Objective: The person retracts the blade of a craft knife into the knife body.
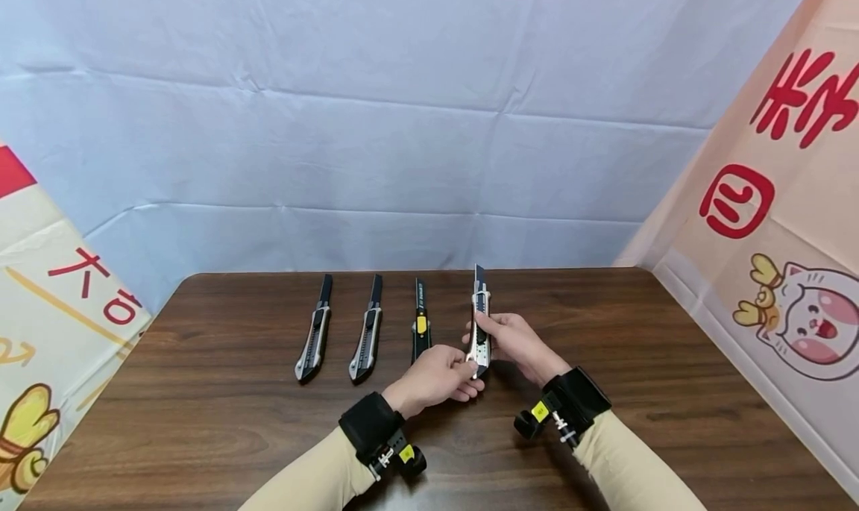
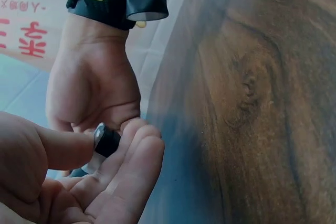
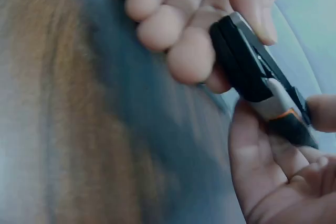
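A utility knife (image 1: pixel 479 324) is held above the wooden surface (image 1: pixel 671 392) between both hands, its dark blade end pointing away from the person. The butt end of the knife is pinched by the left hand (image 1: pixel 435 380) between thumb and curled fingers, as the left wrist view shows, while the middle of the body is gripped by the right hand (image 1: pixel 513 343), whose thumb (image 3: pixel 257 3) is laid on top of the handle in the right wrist view. Both grips are thus closed on the same knife, one behind the other. The step in hand is judged to be the working of the knife's slider or blade while the body is steadied; whether the blade is being run out or drawn in cannot be told. For the next move, a firm hold at the butt would be called for while the thumb is pushed along the slider, with fingers kept off the blade edge. To the left of the grips, three more knives (image 1: pixel 365 332) are laid side by side on the surface, well apart from the hands except the nearest (image 1: pixel 420 328), which is just beside the left hand.
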A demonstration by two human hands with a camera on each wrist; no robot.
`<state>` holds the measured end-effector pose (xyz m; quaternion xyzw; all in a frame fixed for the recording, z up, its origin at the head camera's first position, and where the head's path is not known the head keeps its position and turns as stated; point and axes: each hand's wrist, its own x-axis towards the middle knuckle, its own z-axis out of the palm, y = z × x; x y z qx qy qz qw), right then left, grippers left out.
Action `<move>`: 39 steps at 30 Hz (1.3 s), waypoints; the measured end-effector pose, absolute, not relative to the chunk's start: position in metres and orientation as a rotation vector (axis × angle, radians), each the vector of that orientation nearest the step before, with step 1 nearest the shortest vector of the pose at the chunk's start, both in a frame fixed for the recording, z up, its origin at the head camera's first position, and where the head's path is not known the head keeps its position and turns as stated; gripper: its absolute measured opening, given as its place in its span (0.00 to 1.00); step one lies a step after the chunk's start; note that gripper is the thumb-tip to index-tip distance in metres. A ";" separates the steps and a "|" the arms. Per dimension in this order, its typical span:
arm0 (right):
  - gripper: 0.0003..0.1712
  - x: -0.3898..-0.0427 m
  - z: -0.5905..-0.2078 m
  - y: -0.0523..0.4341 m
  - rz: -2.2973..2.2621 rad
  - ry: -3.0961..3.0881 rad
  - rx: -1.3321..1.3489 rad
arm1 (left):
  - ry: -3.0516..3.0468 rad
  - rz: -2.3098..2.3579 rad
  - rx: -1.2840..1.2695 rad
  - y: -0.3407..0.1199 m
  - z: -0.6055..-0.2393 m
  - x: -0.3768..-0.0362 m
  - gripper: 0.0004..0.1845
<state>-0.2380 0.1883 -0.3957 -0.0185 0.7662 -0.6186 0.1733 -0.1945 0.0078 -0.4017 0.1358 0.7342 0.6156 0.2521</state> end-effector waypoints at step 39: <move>0.23 -0.234 -0.405 0.186 -1.710 2.232 -0.218 | 2.089 1.589 0.338 0.011 -0.409 -0.196 0.12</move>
